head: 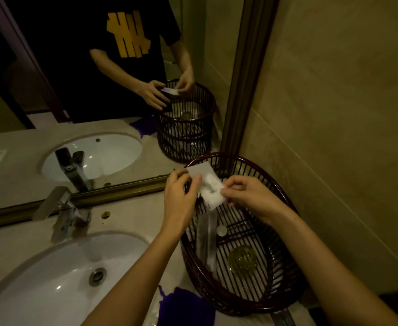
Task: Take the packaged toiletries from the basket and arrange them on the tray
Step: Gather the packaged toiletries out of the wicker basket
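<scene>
One white sachet (211,184), pinched between both hands above the basket (285,274) far rim.
I see left hand (181,196) gripping its upper-left edge, right hand (247,194) its lower-right corner; long axis diagonal; tray unseen.

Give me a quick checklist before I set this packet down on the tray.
1. Packet gripped: ok, left hand and right hand both pinch it.
2. Packet clear of the basket: ok, held above the rim.
3. Tray in sight: not ok, none visible.
4. Counter free beside the sink: cannot tell, purple cloth lies at the front.
5. More items in the basket: ok, long packets and a round gold item remain.
</scene>
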Demonstrator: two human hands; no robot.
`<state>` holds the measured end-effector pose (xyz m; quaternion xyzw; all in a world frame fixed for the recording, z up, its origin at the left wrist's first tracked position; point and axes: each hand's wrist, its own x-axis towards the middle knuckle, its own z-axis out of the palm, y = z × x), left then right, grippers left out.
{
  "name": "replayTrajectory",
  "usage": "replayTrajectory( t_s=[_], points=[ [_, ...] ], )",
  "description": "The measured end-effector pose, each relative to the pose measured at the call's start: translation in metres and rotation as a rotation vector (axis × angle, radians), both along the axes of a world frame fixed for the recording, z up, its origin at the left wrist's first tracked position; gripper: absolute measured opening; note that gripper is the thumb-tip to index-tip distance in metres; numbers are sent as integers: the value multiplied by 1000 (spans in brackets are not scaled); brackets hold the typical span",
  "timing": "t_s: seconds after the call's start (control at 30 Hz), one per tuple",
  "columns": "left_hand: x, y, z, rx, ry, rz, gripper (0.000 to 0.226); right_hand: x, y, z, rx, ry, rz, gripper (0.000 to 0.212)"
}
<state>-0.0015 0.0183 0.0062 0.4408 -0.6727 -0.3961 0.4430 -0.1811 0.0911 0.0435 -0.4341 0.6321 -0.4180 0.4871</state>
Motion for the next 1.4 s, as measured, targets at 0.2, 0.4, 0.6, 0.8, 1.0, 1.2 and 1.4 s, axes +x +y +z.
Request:
replayTrajectory(
  t_s=[0.2, 0.4, 0.6, 0.8, 1.0, 1.2, 1.4],
  points=[
    [-2, 11, 9, 351, 339, -113, 29, 20, 5, -1, -28, -29, 51, 17],
    [1, 7, 9, 765, 789, -139, 34, 9, -18, -54, 187, 239, 25, 20],
    [12, 3, 11, 944, 934, -277, 46, 46, -24, -132, 729, 591, 542, 28],
    [15, 1, 14, 956, 924, -240, 64, 65, -20, -158, 742, 700, 491, 30],
    [16, -1, 12, 978, 969, -234, 53, 52, -32, -135, 573, 937, 379, 26],
    [18, -5, 10, 1024, 1043, -250, 59, 28, -29, -63, 357, 803, 84, 23],
    [15, -10, 5, 1045, 1050, -249, 60, 35, 17, -5, -105, 544, -281, 29]
  ],
)
